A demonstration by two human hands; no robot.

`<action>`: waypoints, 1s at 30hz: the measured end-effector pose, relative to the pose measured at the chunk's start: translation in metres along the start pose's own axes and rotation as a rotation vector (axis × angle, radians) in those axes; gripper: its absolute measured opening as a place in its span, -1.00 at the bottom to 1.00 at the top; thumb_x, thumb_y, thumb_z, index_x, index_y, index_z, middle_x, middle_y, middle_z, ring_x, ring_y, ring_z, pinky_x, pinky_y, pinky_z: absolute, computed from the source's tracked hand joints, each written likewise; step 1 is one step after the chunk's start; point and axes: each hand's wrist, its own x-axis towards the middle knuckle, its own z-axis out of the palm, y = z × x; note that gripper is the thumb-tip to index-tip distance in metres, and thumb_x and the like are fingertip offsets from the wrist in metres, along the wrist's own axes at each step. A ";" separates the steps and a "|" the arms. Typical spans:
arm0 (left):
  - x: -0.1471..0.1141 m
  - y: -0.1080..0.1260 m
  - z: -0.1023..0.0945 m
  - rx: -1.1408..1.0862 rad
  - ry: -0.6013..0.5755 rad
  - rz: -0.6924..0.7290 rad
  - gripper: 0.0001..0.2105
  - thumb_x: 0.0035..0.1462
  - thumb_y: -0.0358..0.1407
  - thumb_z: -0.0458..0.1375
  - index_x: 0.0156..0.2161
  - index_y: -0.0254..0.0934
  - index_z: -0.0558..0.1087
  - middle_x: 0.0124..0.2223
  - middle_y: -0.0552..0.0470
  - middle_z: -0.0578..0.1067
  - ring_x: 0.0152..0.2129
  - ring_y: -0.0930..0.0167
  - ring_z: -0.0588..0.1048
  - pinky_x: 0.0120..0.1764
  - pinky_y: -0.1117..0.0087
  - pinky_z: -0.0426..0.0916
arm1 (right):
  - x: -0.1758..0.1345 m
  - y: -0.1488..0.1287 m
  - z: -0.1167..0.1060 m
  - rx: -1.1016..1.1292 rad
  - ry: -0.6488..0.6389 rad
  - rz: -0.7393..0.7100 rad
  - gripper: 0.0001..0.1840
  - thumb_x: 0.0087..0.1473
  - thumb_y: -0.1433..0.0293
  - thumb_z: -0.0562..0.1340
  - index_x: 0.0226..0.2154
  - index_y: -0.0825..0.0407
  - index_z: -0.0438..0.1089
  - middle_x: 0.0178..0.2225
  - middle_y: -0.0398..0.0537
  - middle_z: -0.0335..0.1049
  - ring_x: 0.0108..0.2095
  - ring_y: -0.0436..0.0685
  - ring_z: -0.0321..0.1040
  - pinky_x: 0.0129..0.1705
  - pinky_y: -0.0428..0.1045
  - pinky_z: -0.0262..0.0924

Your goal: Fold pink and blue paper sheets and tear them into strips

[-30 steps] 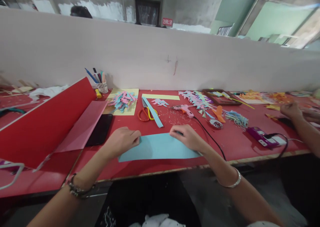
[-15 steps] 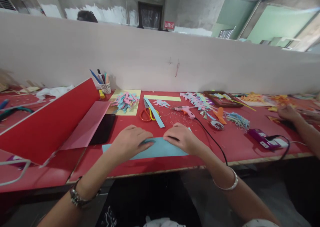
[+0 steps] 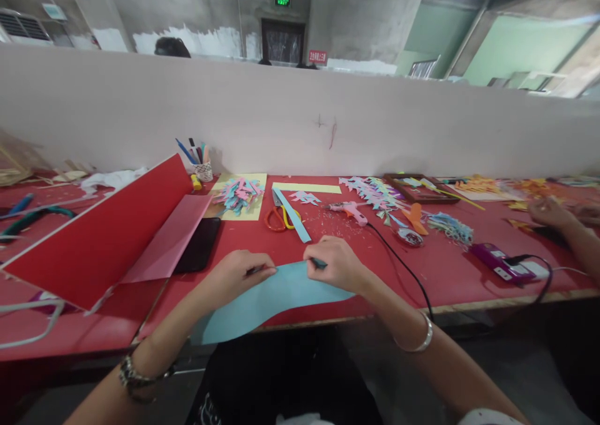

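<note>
A wide light-blue sheet of paper (image 3: 276, 297) is stretched between my two hands, curving, with its left end hanging past the table's front edge. My left hand (image 3: 239, 275) pinches its upper edge between thumb and fingers. The fingers of my right hand (image 3: 335, 264) are curled over the same edge a short way to the right, and a dark bit of paper edge shows in the grip. Just beyond lie a narrow blue paper strip (image 3: 293, 217) and scissors with red and yellow handles (image 3: 275, 219). A pink glue gun (image 3: 349, 209) rests past my right hand.
To the left a large red board (image 3: 103, 231) leans at a slant beside pink paper (image 3: 169, 240) and a black tablet (image 3: 199, 247). Cut paper pieces (image 3: 239, 194) lie in a pile behind. At right are a purple power strip (image 3: 499, 261) and a co-worker's hand (image 3: 546, 212).
The blue paper has come up off the tabletop and now bends, its left end swung toward me over the edge. My left hand has shifted slightly left and down. The view has tilted a little.
</note>
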 end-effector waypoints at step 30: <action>0.013 0.010 0.023 0.850 0.355 0.463 -0.68 0.10 -0.47 -0.20 -0.59 -0.27 0.27 -0.77 0.15 0.25 -0.80 0.50 0.24 -0.63 0.44 0.00 | 0.001 -0.007 0.003 0.094 -0.323 0.112 -0.78 0.07 0.32 0.08 -0.51 0.07 0.32 -0.57 -0.17 0.35 -0.51 -0.03 0.20 -0.41 -0.14 0.00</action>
